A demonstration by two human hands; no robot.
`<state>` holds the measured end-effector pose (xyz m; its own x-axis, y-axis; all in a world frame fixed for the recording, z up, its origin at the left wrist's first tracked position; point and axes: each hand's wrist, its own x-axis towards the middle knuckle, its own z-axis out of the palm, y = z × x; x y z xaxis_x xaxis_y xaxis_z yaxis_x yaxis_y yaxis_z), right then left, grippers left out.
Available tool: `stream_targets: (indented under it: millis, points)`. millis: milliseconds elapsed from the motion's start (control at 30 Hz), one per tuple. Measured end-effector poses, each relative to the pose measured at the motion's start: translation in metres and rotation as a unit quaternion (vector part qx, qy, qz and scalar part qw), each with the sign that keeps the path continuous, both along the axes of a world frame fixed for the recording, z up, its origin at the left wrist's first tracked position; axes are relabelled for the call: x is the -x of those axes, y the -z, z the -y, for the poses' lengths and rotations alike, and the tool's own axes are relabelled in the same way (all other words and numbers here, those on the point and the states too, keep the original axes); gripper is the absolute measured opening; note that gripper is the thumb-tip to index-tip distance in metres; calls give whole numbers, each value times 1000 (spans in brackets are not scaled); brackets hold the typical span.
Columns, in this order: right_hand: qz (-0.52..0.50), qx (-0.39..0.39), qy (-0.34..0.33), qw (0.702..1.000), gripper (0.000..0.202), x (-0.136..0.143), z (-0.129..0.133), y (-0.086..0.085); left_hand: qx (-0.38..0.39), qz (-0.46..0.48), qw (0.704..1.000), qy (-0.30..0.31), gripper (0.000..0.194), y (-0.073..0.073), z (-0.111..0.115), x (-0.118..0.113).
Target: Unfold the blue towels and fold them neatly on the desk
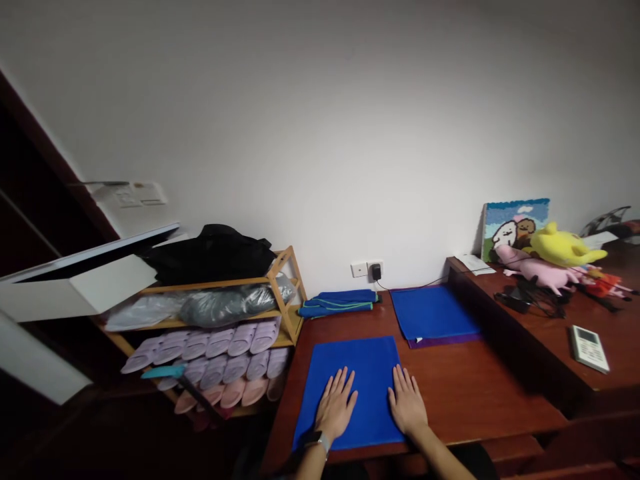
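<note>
A blue cloth (367, 393) lies spread flat on the brown wooden table (465, 393), close to its front edge. My left hand (336, 407) rests palm down on the cloth's left half, fingers extended, with a watch on the wrist. On the cloth's right edge lies my right hand (407, 402), also flat with fingers stretched. Behind, to the right, another blue cloth (435, 312) is laid over a purple one (445, 341). Folded blue cloths with green edging (340, 303) lie at the table's back left.
Left of the table stands a wooden rack (285, 287) with several slippers (240, 338) and a black bag (215, 255) on top. A raised surface (550, 333) on the right carries plush toys (540, 270), a calculator-like device (590, 348) and cables. A plug (375, 271) sits in the wall socket.
</note>
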<state>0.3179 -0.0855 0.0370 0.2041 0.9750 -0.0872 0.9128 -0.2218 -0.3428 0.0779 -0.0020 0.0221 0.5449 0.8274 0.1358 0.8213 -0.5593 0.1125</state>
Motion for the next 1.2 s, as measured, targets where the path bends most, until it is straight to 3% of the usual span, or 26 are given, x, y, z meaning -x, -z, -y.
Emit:
stream_targets:
  millis: [133,333,433,533,633,733,833,933,1100,1200]
  points:
    - [-7,-5,-3,1000,70,-1,1,-5,37,13,999,-18,62,-2,-3,20]
    - [-5,-8,1,1000,70,0,3,-6,57,10,988,-140,69,-3,-8,100]
    - [-10,-10,0,1000,70,0,3,-6,42,11,983,-181,69,-9,-9,122]
    - [-13,-15,-1,1000,69,0,3,-4,-5,43,988,-151,65,-20,-2,99]
    - [-9,-19,-4,1000,69,-1,2,0,-4,58,998,-39,61,-25,16,38]
    - [2,-17,-4,1000,69,0,0,4,39,49,995,74,60,-20,37,-22]
    - [5,-21,1,1000,69,1,0,6,62,42,994,79,63,-12,49,-44]
    - [11,-21,1,1000,70,1,0,7,66,35,997,35,64,-7,47,-16]
    - [14,-18,2,1000,70,1,-1,8,52,32,994,-89,65,0,42,70]
    - [19,-5,3,1000,69,2,-3,2,38,38,991,-124,67,4,47,95]
